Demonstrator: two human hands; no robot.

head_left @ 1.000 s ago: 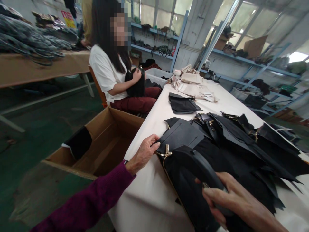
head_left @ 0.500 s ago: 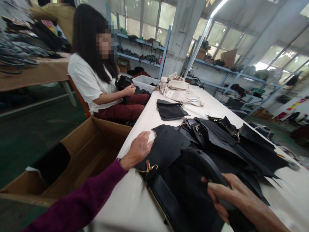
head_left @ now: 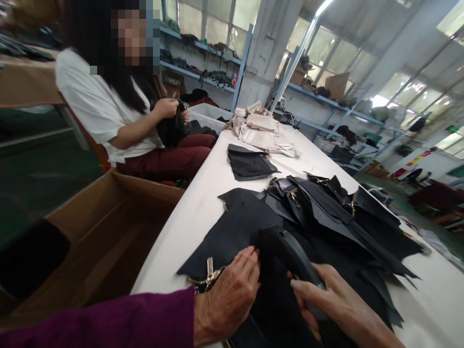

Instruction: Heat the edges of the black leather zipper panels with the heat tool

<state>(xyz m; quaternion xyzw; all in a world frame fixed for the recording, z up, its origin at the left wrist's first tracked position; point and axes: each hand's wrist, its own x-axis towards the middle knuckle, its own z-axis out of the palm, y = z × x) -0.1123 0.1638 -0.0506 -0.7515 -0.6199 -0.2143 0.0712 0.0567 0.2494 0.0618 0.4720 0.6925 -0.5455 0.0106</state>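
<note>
The left hand (head_left: 226, 302), in a purple sleeve, is lying palm-down on a black leather bag (head_left: 250, 270) at the near edge of the white bench (head_left: 195, 212), its fingers (head_left: 250, 258) spread flat beside a gold clasp (head_left: 210, 271). The right hand (head_left: 331, 302) is curling its fingers around the bag's black handle (head_left: 293, 253). Black leather pieces (head_left: 337, 212) are lying just behind. A seated person (head_left: 108, 101) is handling dark material near an open cardboard box (head_left: 108, 227).

I'm in a bag-making workshop. Cut black leather pieces (head_left: 326, 212) with brass fittings lie heaped on my long white counter (head_left: 203, 212). Blue metal shelves (head_left: 319, 116) along the windows hold more material, a carton (head_left: 108, 227) stands beside me, and a co-worker (head_left: 119, 111) sits handling a black piece.
</note>
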